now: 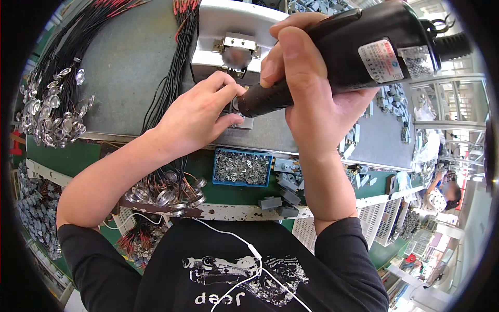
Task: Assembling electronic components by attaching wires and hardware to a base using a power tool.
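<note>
My right hand (317,99) wraps round a black electric screwdriver (343,54) with a white label, its thumb and fingers closed about the barrel. The tool lies tilted, its nose pointing left and down toward my left hand (200,106). With thumb and forefinger bent together, that hand grips at the nose, where a small metal piece partly shows; fingers and tool hide most of it. Below the nose, a grey block (245,124) rests on the metal work surface. Just beyond stands a white machine housing (213,28) with a metal fixture (239,49) on its front.
Black cables with round metal ends (57,109) hang at the left; another black cable bundle (174,83) runs beside my left forearm. A blue tray (214,174) holds small metal parts. Grey plastic housings (288,190) lie nearby, more (392,106) at right. Another person (439,197) sits far right.
</note>
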A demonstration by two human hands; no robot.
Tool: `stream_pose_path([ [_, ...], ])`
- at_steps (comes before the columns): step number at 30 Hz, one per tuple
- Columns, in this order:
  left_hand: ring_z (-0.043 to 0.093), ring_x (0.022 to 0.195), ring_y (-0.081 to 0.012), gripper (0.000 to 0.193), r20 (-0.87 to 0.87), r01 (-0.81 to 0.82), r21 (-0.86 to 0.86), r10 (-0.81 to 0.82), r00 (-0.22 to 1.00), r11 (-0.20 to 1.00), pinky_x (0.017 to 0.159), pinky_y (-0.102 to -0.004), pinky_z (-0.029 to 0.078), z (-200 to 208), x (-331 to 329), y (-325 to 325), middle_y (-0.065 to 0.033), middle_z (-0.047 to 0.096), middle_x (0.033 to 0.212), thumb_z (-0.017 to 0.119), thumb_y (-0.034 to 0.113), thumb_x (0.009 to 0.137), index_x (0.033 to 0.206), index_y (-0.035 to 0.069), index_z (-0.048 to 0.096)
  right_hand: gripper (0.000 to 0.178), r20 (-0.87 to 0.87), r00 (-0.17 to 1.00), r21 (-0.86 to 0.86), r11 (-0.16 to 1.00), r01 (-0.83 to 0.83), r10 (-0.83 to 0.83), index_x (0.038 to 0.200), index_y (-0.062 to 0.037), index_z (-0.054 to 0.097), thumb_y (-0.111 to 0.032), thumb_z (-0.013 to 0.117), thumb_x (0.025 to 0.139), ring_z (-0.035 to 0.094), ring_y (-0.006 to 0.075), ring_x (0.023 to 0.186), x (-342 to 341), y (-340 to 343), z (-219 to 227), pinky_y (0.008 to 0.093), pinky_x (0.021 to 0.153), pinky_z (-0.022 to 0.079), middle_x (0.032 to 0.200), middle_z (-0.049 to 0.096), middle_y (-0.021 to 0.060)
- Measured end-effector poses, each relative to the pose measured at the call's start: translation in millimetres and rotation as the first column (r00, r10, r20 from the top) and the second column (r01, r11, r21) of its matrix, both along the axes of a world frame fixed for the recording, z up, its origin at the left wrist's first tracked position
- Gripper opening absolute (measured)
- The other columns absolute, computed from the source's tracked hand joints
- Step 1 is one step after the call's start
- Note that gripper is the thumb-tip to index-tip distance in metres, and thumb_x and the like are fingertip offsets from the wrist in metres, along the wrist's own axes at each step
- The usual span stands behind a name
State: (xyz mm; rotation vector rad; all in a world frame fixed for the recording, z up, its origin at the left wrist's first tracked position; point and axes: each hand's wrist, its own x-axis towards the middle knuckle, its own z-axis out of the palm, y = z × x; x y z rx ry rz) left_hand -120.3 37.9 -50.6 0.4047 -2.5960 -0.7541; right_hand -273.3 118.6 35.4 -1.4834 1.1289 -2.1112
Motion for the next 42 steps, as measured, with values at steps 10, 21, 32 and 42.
stream_pose_path([
  [10,0.065,0.102,-0.0355,0.038,0.273,0.109,0.103,-0.134,0.953,0.989,0.087,-0.0447,0.055,16.8,-3.9,-17.6,-0.0139,0.06,0.113,0.073,0.025,0.092,0.121,0.006,0.058,0.016,-0.526,0.84,-0.486,0.762,-0.428,0.137,0.099,0.0061,0.068,0.006,0.075,0.085,0.067,0.0129,0.073,-28.1,-62.8,-0.3,0.0259,0.066,0.054,0.087,0.071,0.0091],
  [21,0.066,0.104,-0.0327,0.036,0.22,0.027,0.015,-0.029,0.975,1.0,0.088,-0.0439,0.056,15.4,-0.2,-6.5,-0.0075,0.06,0.121,0.072,0.024,0.093,0.122,0.008,0.059,0.019,-0.031,0.98,0.077,0.978,-0.194,0.197,0.099,0.0066,0.065,0.009,0.075,0.083,0.069,0.0151,0.073,-3.7,-19.0,4.2,0.0274,0.065,0.055,0.085,0.07,0.0103],
  [32,0.067,0.101,-0.0345,0.034,0.16,0.022,0.071,-0.033,0.987,0.997,0.083,-0.0446,0.056,-4.0,4.4,-9.1,-0.0084,0.059,0.122,0.071,0.023,0.093,0.12,0.006,0.057,0.015,-0.057,0.985,0.172,0.974,-0.148,0.16,0.096,0.0074,0.067,0.011,0.075,0.084,0.067,0.0137,0.068,2.4,-15.6,5.3,0.0263,0.062,0.054,0.079,0.069,0.0084],
  [42,0.066,0.104,-0.0347,0.039,0.067,0.039,0.035,-0.042,0.997,0.999,0.086,-0.0441,0.056,-11.5,6.0,-9.6,-0.0102,0.056,0.126,0.071,0.024,0.094,0.123,0.004,0.055,0.023,-0.057,0.978,0.181,0.965,-0.187,0.2,0.101,0.0058,0.066,0.011,0.076,0.08,0.068,0.0148,0.078,3.8,-17.0,-6.8,0.0265,0.07,0.055,0.091,0.07,0.0114],
])
